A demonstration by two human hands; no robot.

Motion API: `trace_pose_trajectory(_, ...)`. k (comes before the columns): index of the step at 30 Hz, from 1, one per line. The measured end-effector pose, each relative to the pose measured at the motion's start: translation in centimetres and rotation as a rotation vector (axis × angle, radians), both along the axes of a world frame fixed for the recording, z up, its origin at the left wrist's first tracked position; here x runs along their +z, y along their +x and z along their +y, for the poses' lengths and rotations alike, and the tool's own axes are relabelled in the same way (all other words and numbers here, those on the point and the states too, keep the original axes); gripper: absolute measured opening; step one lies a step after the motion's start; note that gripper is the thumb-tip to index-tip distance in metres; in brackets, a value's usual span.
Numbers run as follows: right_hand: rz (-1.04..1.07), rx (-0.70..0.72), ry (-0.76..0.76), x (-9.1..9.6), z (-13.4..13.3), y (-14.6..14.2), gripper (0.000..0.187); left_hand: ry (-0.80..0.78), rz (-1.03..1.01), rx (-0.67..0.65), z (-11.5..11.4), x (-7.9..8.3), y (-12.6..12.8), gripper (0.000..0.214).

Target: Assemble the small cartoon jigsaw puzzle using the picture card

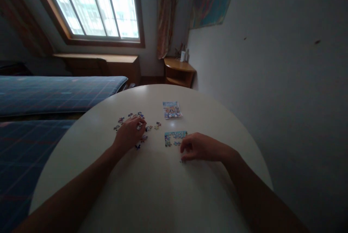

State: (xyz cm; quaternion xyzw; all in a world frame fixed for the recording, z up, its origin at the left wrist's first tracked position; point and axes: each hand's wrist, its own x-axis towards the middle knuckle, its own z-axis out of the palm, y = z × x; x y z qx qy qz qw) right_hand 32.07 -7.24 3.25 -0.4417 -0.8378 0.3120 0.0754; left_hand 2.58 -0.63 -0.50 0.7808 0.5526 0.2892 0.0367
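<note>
My left hand (129, 131) rests over a loose spread of jigsaw puzzle pieces (121, 120) on the left of the table. Its fingers are half bent and apart, with pieces visible between and around them. A partly joined jigsaw puzzle (168, 140) lies at the centre, with a blue top edge and gaps inside. My right hand (199, 147) is at its right side and covers part of it. Thumb and forefinger are curved with a gap between them. A small puzzle piece (181, 161) shows by the thumb tip, and no piece is visible within the grip.
The round white table (152, 196) carries a printed picture sheet (172, 110) behind the puzzle. A few pieces (157, 126) lie between the spread and the puzzle. To the left is a bed (54, 93) with a plaid cover. A corner shelf (179, 65) stands beyond the table.
</note>
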Motion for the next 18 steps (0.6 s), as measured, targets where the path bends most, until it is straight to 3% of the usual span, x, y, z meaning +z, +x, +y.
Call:
trace_pose_trajectory(5, 0.002, -0.139, 0.197, 0.1, 0.6, 0.6, 0.013, -0.022, 0.025, -0.046, -0.7, -0.3, 0.9, 0.02)
trace_pose_trajectory(10, 0.022, -0.129, 0.275, -0.1, 0.9, 0.3, 0.018, 0.0, 0.008, -0.131, -1.5, -0.5, 1.9, 0.017)
trace_pose_trajectory(18, 0.009, -0.094, 0.363, -1.3, 1.1, -0.6, 0.012, 0.053, 0.029, -0.504, -3.1, -1.2, 3.7, 0.017)
